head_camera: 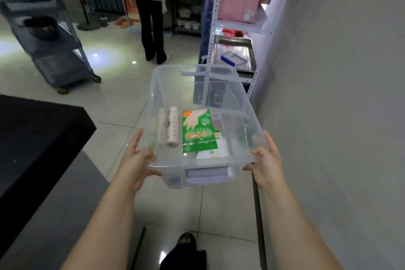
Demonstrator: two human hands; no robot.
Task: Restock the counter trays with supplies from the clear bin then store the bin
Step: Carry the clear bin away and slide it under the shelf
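Your left hand (137, 161) and right hand (266, 159) carry the clear bin (171, 163), each grip curled round its rim (green packet (198, 130) inside); next, likely set it down level.

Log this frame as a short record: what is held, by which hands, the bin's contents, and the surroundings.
held: clear bin, carried above the tiled floor
left hand: grips the bin's near left corner
right hand: grips the bin's near right corner
contents: two white rolls, green glove packet, white packet partly under it
ahead right: metal shelf rack holding a steel tray
left: grey wheeled cart, black counter
also: a person standing ahead
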